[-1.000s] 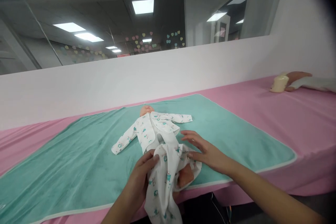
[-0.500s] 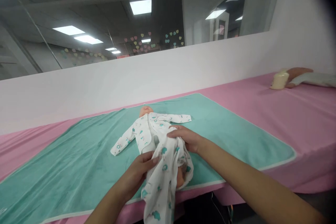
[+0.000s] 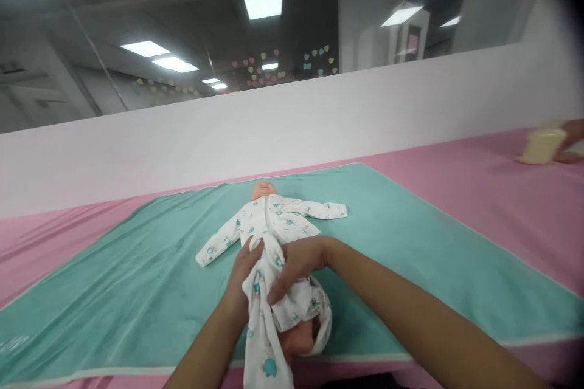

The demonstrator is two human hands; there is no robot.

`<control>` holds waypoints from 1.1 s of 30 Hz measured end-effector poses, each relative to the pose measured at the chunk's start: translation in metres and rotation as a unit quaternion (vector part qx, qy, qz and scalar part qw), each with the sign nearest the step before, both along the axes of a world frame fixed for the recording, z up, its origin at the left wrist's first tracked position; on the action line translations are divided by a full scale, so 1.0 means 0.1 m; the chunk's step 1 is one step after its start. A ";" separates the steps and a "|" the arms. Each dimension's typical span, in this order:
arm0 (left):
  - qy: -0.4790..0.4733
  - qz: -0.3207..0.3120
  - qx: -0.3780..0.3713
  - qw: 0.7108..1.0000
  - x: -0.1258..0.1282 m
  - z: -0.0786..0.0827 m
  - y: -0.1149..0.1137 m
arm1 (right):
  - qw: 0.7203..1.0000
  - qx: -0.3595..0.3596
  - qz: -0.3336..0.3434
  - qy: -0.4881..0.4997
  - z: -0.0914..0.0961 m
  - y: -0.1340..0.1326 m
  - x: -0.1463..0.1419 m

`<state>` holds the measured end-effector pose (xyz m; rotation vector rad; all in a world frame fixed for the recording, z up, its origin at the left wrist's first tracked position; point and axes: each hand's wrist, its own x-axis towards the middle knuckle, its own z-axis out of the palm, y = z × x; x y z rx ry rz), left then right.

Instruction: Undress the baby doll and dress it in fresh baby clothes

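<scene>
A baby doll (image 3: 263, 189) lies on its back, head away from me. It wears a long-sleeved white jacket (image 3: 292, 226) with green prints, its sleeves spread sideways. Matching trousers (image 3: 269, 368) are bunched over its lower body, one leg of cloth hanging towards me. My left hand (image 3: 241, 279) grips the trousers' bunched upper part from the left, fingers partly hidden behind the cloth. From the right, my right hand (image 3: 296, 264) is closed on the same cloth, its thumb lying across it. A bare doll leg (image 3: 296, 340) shows below the cloth.
A green blanket (image 3: 392, 267) with a pale edge lies under the doll on a pink-covered table (image 3: 483, 194). A cream bottle (image 3: 542, 144) stands far right, next to a skin-coloured object cut off by the frame. A white wall with a window runs behind.
My right hand has moved left and slightly down, nearer my left hand. The trousers are bunched between both hands, and more of the bare doll leg shows. The view has turned slightly left.
</scene>
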<state>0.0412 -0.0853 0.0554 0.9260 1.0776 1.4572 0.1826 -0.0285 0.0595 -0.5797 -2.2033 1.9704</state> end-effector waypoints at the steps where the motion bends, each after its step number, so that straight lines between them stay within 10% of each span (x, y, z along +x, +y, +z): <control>1: 0.003 0.002 -0.007 1.000 -0.01 -0.03 0.03 | 0.999 -0.025 -0.018 0.021 -0.05 0.03 -0.01; 6: 0.003 -0.077 -0.033 0.996 -0.11 -0.12 -0.09 | 0.948 -0.203 -0.162 0.185 -0.31 0.11 -0.02; 11: 0.137 -0.213 -0.056 0.966 -0.23 -0.02 -0.37 | 0.927 -0.233 -0.200 0.215 -0.35 0.00 -0.05; 24: -0.099 -0.076 -0.059 0.990 -0.11 -0.12 -0.38 | 0.997 -0.054 -0.028 0.053 -0.12 -0.14 0.12; 33: -0.015 -0.183 -0.066 0.981 -0.27 -0.15 -0.69 | 0.948 -0.189 -0.139 0.213 -0.29 -0.18 0.05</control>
